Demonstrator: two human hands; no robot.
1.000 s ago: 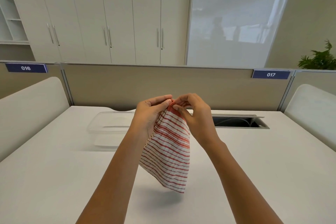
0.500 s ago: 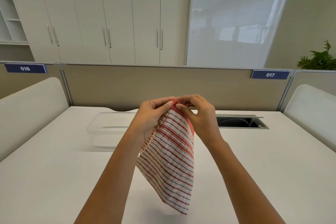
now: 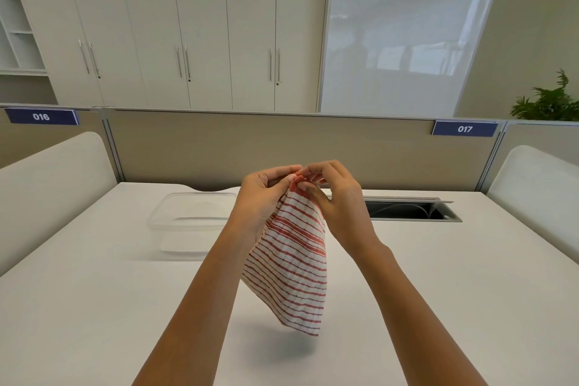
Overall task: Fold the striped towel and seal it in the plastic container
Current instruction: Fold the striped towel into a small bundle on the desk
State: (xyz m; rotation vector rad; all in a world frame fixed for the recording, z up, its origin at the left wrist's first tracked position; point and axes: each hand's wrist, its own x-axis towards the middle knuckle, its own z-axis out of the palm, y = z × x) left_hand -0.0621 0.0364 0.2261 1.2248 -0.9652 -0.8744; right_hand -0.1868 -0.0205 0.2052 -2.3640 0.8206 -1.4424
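A white towel with red stripes [image 3: 291,263] hangs in the air above the middle of the white table [image 3: 94,307]. My left hand [image 3: 261,197] and my right hand [image 3: 340,197] pinch its top edge together, fingertips almost touching. The cloth drops below them, its lower corner off the table with a shadow under it. A clear plastic container [image 3: 188,219] sits on the table behind and left of my left hand, partly hidden by that wrist. I cannot tell whether a lid rests on it.
A cable cut-out [image 3: 410,211] is sunk into the table at the back right. A beige partition [image 3: 250,147] closes the far edge, with white side screens at left [image 3: 53,175] and right [image 3: 539,188]. Cabinets and a plant stand beyond.
The towel's hanging end swung lower toward me half a second ago and has swung back up. Both hands stayed pinched together at its top edge.
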